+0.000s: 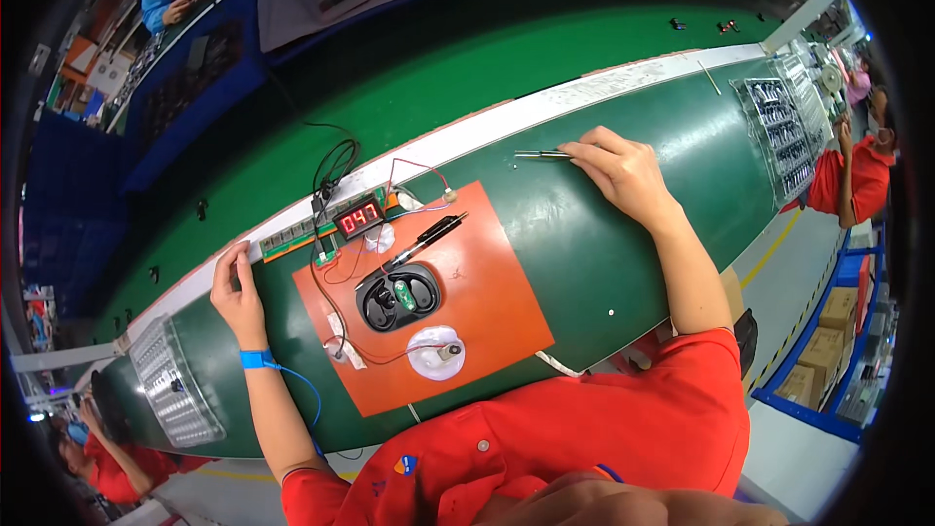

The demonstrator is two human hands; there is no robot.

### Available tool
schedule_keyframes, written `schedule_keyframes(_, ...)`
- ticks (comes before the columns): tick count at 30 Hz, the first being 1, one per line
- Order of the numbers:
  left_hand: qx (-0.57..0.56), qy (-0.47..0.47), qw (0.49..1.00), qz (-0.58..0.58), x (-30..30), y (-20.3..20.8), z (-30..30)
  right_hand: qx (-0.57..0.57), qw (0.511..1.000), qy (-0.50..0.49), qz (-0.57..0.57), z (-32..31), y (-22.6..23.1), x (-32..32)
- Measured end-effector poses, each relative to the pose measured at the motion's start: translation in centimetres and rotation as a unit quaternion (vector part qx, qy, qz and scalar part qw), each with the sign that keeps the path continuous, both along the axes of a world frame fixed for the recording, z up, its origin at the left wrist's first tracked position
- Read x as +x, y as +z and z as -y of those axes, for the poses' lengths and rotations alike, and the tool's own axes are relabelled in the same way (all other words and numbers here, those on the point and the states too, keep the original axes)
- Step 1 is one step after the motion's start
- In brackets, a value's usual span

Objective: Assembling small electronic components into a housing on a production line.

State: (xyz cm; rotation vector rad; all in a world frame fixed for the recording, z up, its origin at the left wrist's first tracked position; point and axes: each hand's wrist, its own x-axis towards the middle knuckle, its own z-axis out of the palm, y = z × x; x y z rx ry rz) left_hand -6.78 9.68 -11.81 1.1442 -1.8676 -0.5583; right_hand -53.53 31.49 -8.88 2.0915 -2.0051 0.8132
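In my right hand (623,173) is a slim pair of metal tweezers (542,154), gripped between thumb and fingers, tips pointing left above the green table. My left hand (237,294) lies at the table's far edge, fingers loosely apart and nothing visible in them, by the left end of a strip of green circuit board (289,237). On an orange mat (497,302) between my hands sits a black earbud case (426,278) with a small green circuit board (404,294) inside. A black pen (425,242) lies just beyond it. Behind stands a small meter (358,219) with lit red digits.
Thin wires run over the mat to a metal-tipped part on a white round pad (421,363). A blue wrist strap (258,358) with its cord circles my left wrist. Clear plastic trays stand at left (175,385) and right (779,131). Other people sit at both ends.
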Motion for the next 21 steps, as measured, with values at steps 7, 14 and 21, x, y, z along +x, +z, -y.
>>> schedule_keyframes(7, 0.011, 0.000, 0.999, 0.047, 0.5, -0.1, -0.1, 0.026, 0.999, -0.003, -0.043, -0.5, 0.3, 0.4)
schedule_keyframes(14, 0.025, 0.008, 0.996, 0.089, 0.2, 0.1, 1.1, 0.026, 0.997, -0.009, -0.071, -0.9, 0.6, 0.3)
schedule_keyframes(21, -0.185, 0.047, 0.939, 0.286, 0.3, 0.1, 9.2, -0.007, 0.998, -0.010, -0.056, -0.7, 1.1, 0.2)
